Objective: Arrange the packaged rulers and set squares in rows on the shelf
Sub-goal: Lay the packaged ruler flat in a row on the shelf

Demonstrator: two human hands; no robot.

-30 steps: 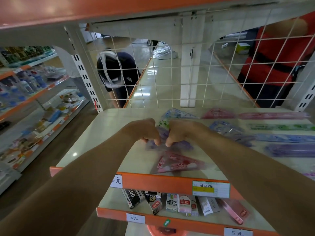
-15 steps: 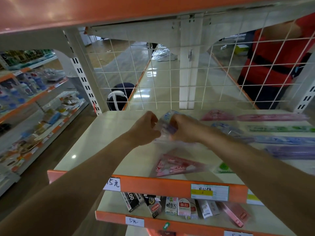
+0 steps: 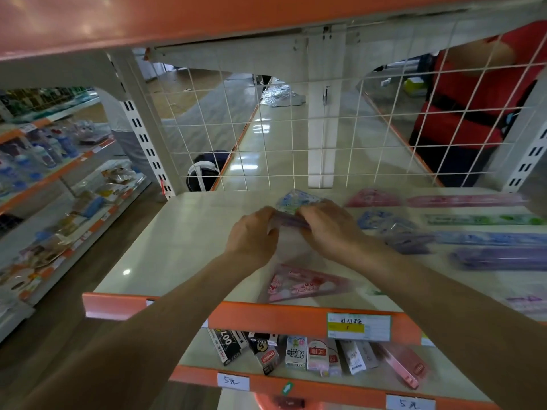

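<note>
Holding a purple packet [image 3: 291, 221] between them, the person's left hand [image 3: 251, 232] and right hand [image 3: 328, 229] pinch its two ends with curled fingers, over the middle of the shelf [image 3: 177, 247]. A pink set square packet [image 3: 307, 284] lies near the front edge. At the right, long rulers [image 3: 488, 238] lie in rows: pink farthest, then green, blue, purple.

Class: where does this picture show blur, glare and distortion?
Head view: motion blur smears the rulers at right and the packet in the left hand and right hand; a glare spot on the shelf; the wide lens tilts the posts.
</note>
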